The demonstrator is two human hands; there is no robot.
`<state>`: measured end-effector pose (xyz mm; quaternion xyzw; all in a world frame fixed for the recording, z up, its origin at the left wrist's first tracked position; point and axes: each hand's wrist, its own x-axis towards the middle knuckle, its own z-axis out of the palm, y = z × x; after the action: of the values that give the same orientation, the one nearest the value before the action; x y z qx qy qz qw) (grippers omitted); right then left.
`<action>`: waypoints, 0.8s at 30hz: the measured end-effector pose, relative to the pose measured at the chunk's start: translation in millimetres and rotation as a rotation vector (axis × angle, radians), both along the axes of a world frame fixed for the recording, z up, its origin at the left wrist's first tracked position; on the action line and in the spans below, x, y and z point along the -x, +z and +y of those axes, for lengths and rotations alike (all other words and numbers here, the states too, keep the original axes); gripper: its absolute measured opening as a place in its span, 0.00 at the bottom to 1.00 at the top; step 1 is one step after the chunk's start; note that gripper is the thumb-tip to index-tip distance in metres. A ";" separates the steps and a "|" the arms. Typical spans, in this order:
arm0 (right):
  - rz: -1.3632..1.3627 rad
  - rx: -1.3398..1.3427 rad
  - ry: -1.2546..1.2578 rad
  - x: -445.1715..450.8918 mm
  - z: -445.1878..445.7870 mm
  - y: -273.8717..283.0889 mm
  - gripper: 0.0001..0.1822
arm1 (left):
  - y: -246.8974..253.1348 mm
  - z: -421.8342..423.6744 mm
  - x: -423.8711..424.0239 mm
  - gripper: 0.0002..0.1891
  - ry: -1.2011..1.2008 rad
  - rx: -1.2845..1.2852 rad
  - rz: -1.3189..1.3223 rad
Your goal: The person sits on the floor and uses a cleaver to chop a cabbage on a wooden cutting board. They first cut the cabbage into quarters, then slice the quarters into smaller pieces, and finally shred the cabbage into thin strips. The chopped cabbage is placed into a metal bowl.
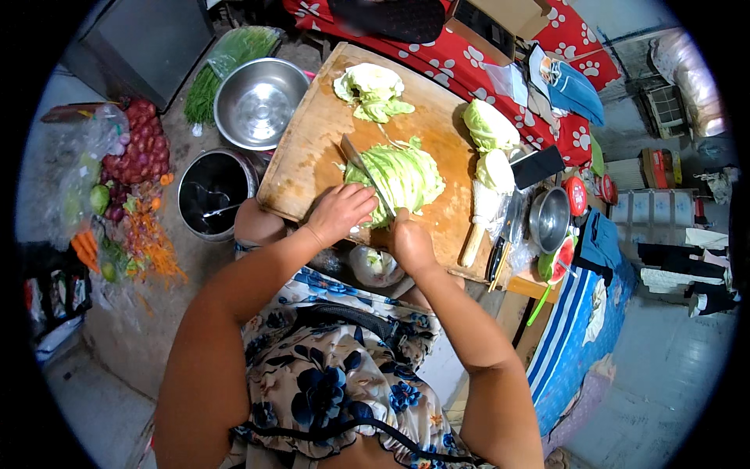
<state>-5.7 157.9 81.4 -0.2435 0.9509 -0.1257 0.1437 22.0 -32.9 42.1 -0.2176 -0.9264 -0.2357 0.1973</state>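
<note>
A pile of sliced pale green cabbage (410, 176) lies in the middle of the wooden cutting board (304, 135). My right hand (412, 240) grips the handle of a wide-bladed kitchen knife (360, 161), whose blade stands on edge across the pile's left side. My left hand (344, 211) holds the near left part of the cabbage, its fingertips close to the blade. Some cabbage under that hand is hidden. Toward the board's far edge sits a loose cabbage piece (372, 88). Two more pieces, a cabbage half (489, 126) and a cut cabbage chunk (495, 171), rest at the right edge.
Left of the board stand a steel basin (262, 102) and a dark-insided pot (214, 193). Right of it are a phone (538, 167), a steel bowl (549, 220), a sheathed or spare knife (501, 246) and cut watermelon (559, 258). Bagged red onions (137, 143) lie on the floor.
</note>
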 end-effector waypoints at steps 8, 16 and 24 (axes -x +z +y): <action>0.041 -0.024 0.063 -0.1 14.0 40.4 0.10 | 4.0 -1.1 0.9 0.20 0.011 0.033 0.058; -0.022 -0.120 0.101 -21.6 31.1 115.0 0.09 | -0.3 -1.9 2.6 0.17 -0.005 0.046 0.031; -0.002 -0.037 0.138 -7.9 19.2 65.3 0.07 | -7.4 -1.2 2.7 0.16 0.002 -0.012 0.058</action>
<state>2.2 177.1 146.7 -0.3056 0.9340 -0.0980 0.1573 19.3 -34.1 34.7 -0.2223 -0.9191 -0.2345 0.2257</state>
